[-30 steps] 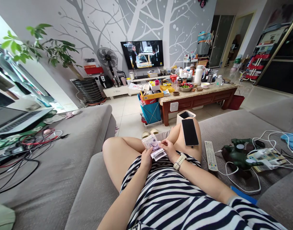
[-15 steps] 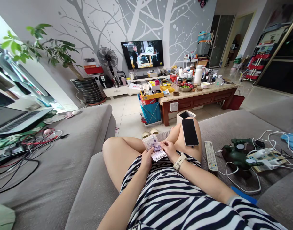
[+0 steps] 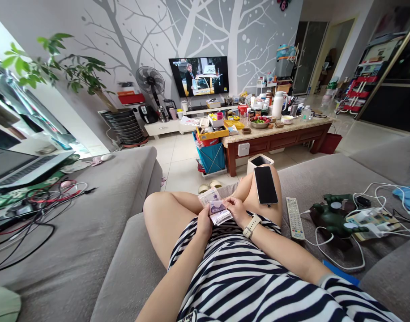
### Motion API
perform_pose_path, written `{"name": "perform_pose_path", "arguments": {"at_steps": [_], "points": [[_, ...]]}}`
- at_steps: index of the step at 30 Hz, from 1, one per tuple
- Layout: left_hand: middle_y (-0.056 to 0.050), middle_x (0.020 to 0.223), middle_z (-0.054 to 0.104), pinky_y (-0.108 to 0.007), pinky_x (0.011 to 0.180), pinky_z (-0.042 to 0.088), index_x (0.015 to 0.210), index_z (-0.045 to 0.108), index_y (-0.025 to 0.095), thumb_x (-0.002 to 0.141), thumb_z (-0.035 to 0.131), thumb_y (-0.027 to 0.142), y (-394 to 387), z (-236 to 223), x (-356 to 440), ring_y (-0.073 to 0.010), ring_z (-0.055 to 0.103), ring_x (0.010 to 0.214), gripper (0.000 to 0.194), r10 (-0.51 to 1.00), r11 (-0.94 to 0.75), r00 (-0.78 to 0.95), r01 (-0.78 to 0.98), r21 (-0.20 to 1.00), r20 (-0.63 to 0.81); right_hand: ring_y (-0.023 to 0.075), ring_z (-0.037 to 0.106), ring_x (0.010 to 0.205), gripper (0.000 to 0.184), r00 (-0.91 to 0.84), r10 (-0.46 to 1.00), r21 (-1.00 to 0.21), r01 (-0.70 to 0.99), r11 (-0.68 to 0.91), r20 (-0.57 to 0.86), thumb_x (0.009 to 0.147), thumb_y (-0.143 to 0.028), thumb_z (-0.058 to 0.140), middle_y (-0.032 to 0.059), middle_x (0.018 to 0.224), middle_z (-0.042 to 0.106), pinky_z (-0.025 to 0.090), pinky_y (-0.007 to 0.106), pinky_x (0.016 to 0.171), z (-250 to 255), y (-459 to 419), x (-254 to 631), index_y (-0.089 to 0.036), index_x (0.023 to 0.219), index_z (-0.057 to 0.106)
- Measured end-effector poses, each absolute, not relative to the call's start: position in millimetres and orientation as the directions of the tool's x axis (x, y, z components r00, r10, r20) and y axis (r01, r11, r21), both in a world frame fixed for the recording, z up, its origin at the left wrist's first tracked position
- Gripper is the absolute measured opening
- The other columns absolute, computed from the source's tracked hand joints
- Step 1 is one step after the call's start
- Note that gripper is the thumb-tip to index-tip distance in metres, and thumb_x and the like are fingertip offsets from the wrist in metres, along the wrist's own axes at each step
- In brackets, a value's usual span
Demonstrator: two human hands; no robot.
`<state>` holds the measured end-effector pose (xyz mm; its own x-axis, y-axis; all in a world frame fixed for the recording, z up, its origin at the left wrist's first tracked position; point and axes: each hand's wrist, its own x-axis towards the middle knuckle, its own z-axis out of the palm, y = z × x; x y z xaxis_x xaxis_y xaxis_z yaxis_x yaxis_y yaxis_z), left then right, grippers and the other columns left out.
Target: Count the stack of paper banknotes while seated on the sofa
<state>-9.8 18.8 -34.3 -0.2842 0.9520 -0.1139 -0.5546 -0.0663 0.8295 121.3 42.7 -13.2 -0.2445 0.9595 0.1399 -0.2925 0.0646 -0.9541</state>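
I sit on a grey sofa (image 3: 91,250) with my knees drawn up. My left hand (image 3: 204,220) is closed around a stack of banknotes (image 3: 215,208) held over my lap. My right hand (image 3: 236,209), with a pale watch (image 3: 251,226) on its wrist, pinches the top note of the stack at its right edge. A black phone (image 3: 266,184) lies screen up on my right knee, just right of my hands.
A remote control (image 3: 295,218), a green figure (image 3: 332,216) and white cables (image 3: 379,210) lie on the sofa at right. A laptop (image 3: 20,167) and tangled wires sit at left. Ahead stand a cluttered wooden coffee table (image 3: 275,134), a white bin (image 3: 258,162), a fan and a television (image 3: 198,76).
The notes have shifted slightly in my hands: the top note has been drawn down toward my right hand. My arms and the phone have stayed where they were.
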Motion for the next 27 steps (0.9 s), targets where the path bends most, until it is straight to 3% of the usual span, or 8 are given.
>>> {"name": "perform_pose_path", "arguments": {"at_steps": [16, 23, 27], "points": [[-0.006, 0.078, 0.074, -0.036, 0.081, 0.051, 0.085, 0.070, 0.011, 0.070, 0.062, 0.033, 16.7, -30.9, -8.9, -0.0234, 0.068, 0.079, 0.028, 0.958, -0.063, -0.266, -0.560, 0.826, -0.108, 0.0124, 0.045, 0.054, 0.030, -0.270, 0.954, -0.944, -0.327, 0.035, 0.129, 0.069, -0.046, 0.067, -0.0034, 0.058, 0.052, 0.037, 0.025, 0.055, -14.0, 43.0, 121.0, -0.018, 0.065, 0.056], [-0.011, 0.089, 0.074, -0.039, 0.086, 0.050, 0.094, 0.067, 0.008, 0.072, 0.062, 0.033, 16.9, -33.0, -7.9, -0.0258, 0.067, 0.087, 0.034, 0.951, -0.067, -0.284, -0.579, 0.812, -0.123, 0.0133, 0.046, 0.050, 0.031, -0.298, 0.947, -0.943, -0.332, 0.016, 0.121, 0.074, -0.047, 0.062, -0.0026, 0.050, 0.053, 0.038, 0.027, 0.055, -15.1, 42.6, 119.2, -0.020, 0.062, 0.053], [-0.011, 0.088, 0.073, -0.039, 0.084, 0.050, 0.095, 0.066, 0.007, 0.069, 0.065, 0.033, 16.8, -34.5, -9.5, -0.0262, 0.068, 0.085, 0.037, 0.949, -0.061, -0.289, -0.568, 0.821, -0.129, 0.0122, 0.044, 0.050, 0.032, -0.285, 0.952, -0.946, -0.324, 0.014, 0.112, 0.068, -0.046, 0.068, -0.0030, 0.051, 0.053, 0.037, 0.027, 0.055, -18.4, 45.0, 117.8, -0.020, 0.059, 0.051]]}}
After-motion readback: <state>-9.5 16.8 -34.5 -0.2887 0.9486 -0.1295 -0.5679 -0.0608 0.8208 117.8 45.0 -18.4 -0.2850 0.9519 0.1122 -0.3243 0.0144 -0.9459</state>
